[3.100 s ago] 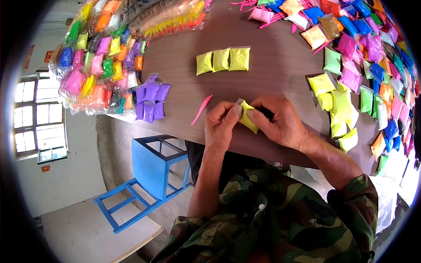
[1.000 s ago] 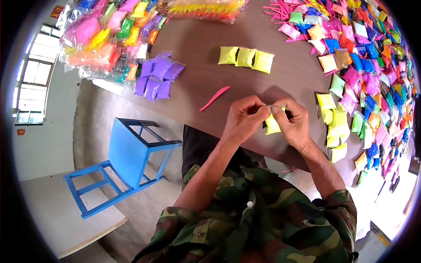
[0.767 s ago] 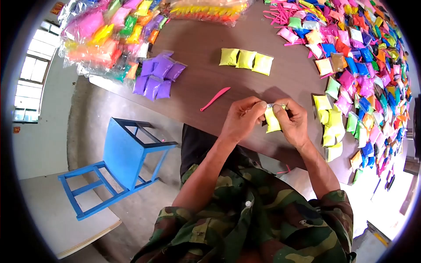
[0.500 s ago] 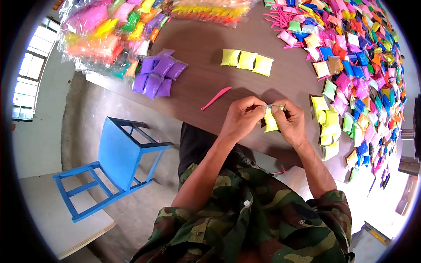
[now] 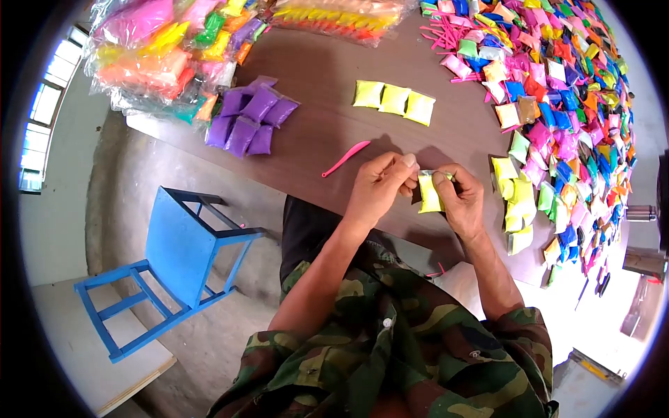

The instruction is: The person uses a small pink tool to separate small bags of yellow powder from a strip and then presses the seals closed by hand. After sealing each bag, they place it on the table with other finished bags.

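Right of frame centre, I note right hand (image 5: pixel 461 198) pinching yellow packet (image 5: pixel 430 196), long axis near-vertical; left hand (image 5: pixel 382 184) just left, grip unclear.

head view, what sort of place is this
Probably a small packing workshop: small coloured packets are heaped on a brown table, clear bags hold more colourful contents, and the right hand holds a yellow packet.

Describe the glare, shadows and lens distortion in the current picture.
Head view: blown-out white glare at lower right; head view: soft shadows on the table just beyond the left hand and right hand; head view: black curved border, the window bowing beside it.
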`<control>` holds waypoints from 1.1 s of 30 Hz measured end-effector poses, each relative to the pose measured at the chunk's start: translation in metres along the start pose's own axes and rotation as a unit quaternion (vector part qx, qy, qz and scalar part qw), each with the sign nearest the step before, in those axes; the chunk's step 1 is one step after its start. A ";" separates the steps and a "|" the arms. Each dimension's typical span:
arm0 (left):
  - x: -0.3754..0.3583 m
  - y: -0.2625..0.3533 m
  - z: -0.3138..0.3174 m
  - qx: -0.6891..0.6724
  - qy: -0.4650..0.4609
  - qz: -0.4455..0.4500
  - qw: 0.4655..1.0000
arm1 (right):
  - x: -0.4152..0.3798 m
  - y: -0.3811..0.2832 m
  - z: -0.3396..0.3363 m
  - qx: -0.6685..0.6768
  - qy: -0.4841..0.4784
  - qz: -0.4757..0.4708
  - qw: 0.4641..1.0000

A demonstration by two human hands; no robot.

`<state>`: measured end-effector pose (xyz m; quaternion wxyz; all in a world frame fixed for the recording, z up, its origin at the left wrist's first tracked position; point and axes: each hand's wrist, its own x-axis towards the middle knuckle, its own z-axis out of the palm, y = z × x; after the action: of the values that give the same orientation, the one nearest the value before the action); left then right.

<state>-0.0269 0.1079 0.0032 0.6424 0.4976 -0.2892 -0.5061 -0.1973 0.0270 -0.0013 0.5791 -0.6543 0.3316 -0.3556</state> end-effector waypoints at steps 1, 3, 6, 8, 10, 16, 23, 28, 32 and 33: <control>-0.001 0.000 -0.002 -0.035 -0.001 0.003 0.999 | 0.000 -0.001 -0.001 0.000 0.002 0.008 1.000; -0.006 0.005 -0.006 -0.008 0.020 0.004 1.000 | -0.002 -0.003 0.001 -0.010 0.009 0.016 1.000; -0.017 0.025 -0.023 0.164 0.090 0.044 0.981 | -0.001 -0.006 -0.001 -0.034 0.007 0.024 0.999; -0.018 0.029 -0.047 0.236 0.099 0.089 0.963 | 0.003 -0.010 -0.003 -0.047 -0.002 0.025 0.999; -0.016 0.040 -0.061 0.427 0.152 0.244 0.858 | 0.005 -0.014 -0.004 -0.113 -0.027 0.006 0.993; -0.018 0.039 -0.077 0.550 0.174 0.216 0.788 | 0.005 -0.015 0.000 -0.156 -0.039 0.047 0.986; -0.013 0.036 -0.075 0.620 0.110 0.192 0.753 | 0.001 -0.014 0.011 -0.156 0.051 -0.065 0.984; -0.010 0.041 -0.066 0.624 0.068 0.195 0.753 | -0.016 -0.022 0.004 -0.340 0.038 -0.219 0.914; -0.016 0.038 -0.038 0.549 0.004 0.210 0.809 | -0.018 -0.015 0.004 -0.364 -0.002 -0.252 0.897; -0.018 0.033 -0.032 0.545 -0.021 0.198 0.814 | -0.017 -0.015 0.006 -0.353 0.008 -0.246 0.902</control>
<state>0.0070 0.1357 0.0259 0.3463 0.6875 -0.6233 -0.1377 -0.2009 0.0466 0.0112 0.2011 -0.8742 0.2681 -0.3514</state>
